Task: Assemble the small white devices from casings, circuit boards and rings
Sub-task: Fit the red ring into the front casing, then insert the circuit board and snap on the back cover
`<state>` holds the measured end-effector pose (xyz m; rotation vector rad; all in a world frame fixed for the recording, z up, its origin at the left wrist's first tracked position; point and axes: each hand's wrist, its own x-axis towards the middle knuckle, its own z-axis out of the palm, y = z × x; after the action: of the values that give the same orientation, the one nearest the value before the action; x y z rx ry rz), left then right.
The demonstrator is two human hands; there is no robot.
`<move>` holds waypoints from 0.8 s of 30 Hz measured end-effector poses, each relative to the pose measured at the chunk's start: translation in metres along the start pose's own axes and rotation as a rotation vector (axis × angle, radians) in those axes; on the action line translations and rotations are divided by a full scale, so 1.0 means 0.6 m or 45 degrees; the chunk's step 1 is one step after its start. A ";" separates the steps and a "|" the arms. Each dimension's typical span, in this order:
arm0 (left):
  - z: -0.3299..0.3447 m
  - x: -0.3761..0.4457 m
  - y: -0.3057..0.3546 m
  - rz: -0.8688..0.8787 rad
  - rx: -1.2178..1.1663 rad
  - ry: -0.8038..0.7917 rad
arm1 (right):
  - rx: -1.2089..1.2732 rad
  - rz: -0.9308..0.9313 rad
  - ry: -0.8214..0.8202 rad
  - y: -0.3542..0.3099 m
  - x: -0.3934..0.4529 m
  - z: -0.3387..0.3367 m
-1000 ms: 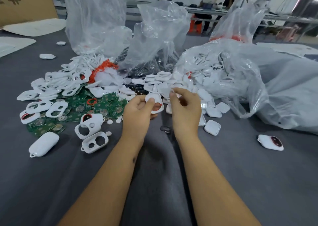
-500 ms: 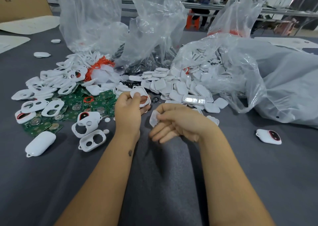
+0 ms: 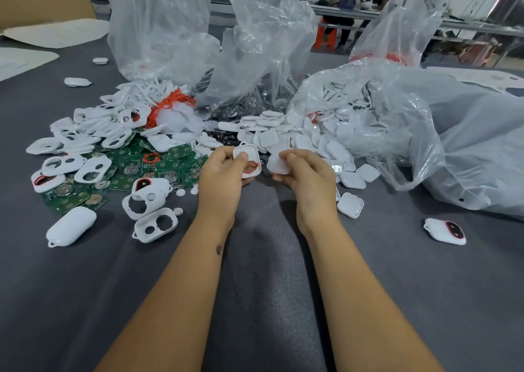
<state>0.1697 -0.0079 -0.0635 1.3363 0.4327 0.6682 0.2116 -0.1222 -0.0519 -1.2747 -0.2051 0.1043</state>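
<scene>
My left hand grips a white casing with a red ring showing at its lower edge. My right hand pinches a small white square insert just to the right of that casing, a small gap between the two parts. Both hands are over the grey cloth in front of the piles. Green circuit boards lie to the left, mixed with white front casings with cut-outs. Loose red rings sit behind them. A heap of white square inserts spills from a bag.
Clear plastic bags stand at the back and a large one sprawls to the right. An assembled device lies at the right, a closed white casing at the left. People work at a far table.
My right hand has come up from lower on the cloth and now holds the white insert beside the casing. My left hand keeps hold of the casing.
</scene>
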 end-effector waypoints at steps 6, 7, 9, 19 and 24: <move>-0.001 -0.008 0.010 -0.030 -0.051 -0.023 | 0.143 0.055 0.023 -0.003 0.006 -0.007; -0.001 -0.009 0.011 -0.036 -0.057 -0.024 | 0.193 0.072 0.023 -0.005 0.006 -0.007; -0.001 -0.009 0.012 -0.040 -0.063 -0.028 | 0.232 0.091 0.012 -0.009 0.006 -0.009; -0.001 -0.009 0.016 -0.065 -0.193 -0.040 | -0.024 -0.103 0.063 -0.017 0.003 -0.011; 0.000 -0.010 0.014 -0.060 -0.099 -0.001 | 0.141 -0.097 -0.007 -0.019 -0.001 -0.005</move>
<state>0.1637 -0.0109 -0.0559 1.2491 0.4319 0.6396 0.2111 -0.1282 -0.0417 -1.1551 -0.2493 0.0528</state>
